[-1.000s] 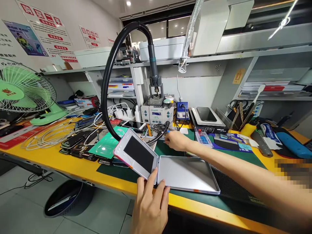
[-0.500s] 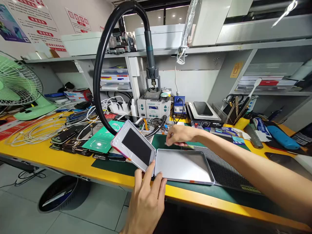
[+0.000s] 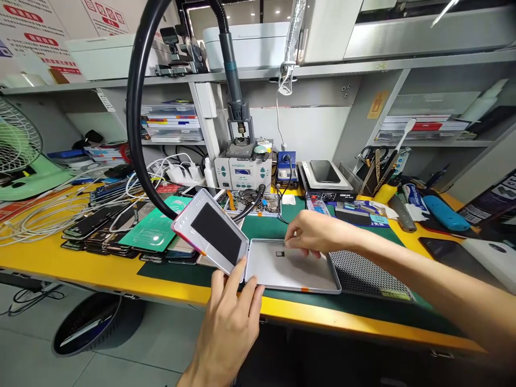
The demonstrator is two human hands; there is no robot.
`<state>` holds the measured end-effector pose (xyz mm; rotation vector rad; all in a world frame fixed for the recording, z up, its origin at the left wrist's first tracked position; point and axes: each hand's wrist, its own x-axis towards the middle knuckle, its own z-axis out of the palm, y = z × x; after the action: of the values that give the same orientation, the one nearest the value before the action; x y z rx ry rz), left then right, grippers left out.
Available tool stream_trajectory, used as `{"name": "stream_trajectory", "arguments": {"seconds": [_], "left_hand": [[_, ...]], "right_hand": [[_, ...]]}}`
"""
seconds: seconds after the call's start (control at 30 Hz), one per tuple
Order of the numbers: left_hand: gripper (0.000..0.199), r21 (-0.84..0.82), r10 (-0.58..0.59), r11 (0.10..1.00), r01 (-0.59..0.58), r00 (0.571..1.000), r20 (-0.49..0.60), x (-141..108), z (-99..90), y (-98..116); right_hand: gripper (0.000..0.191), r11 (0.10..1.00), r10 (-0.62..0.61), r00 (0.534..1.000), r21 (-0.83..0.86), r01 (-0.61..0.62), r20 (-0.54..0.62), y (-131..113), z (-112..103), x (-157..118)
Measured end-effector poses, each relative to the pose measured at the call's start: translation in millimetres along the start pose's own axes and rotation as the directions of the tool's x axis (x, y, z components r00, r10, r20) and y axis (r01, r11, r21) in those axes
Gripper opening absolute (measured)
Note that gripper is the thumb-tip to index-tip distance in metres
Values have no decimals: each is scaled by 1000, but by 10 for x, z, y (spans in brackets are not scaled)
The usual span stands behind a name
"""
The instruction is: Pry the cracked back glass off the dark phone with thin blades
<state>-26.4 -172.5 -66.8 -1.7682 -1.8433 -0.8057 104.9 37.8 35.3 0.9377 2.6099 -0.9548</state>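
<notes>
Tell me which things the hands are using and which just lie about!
Seems in use:
open case, touched by the left hand
small frame inside it, near the right hand

Seems just lying about:
green fan
green sheet
floor bin

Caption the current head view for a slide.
Left hand on an open case, right hand over its flat half, beside a small dark piece.
</notes>
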Motion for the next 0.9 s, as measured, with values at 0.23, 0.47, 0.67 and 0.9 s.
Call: {"name": "stream_trajectory", "arguments": {"seconds": [0.23, 0.47, 0.67, 0.9], "left_hand": [[16, -27, 54, 998, -54, 998, 18, 29, -7, -55], [18, 70, 120, 990, -124, 991, 59, 179, -96, -119], [18, 160, 154, 974, -160, 987, 53, 503, -123, -425], [21, 161, 121, 977, -137, 987, 105, 522, -43, -623]], "right_hand": [[15, 971, -105, 994, -219, 96, -29, 288, 193, -787], [26, 958, -202, 950, -249, 141, -238, 453, 581, -815], [24, 978, -179, 918, -163, 128, -353, 340, 438, -488], [20, 976, -203, 891, -154, 152, -407, 264, 478, -258]]}}
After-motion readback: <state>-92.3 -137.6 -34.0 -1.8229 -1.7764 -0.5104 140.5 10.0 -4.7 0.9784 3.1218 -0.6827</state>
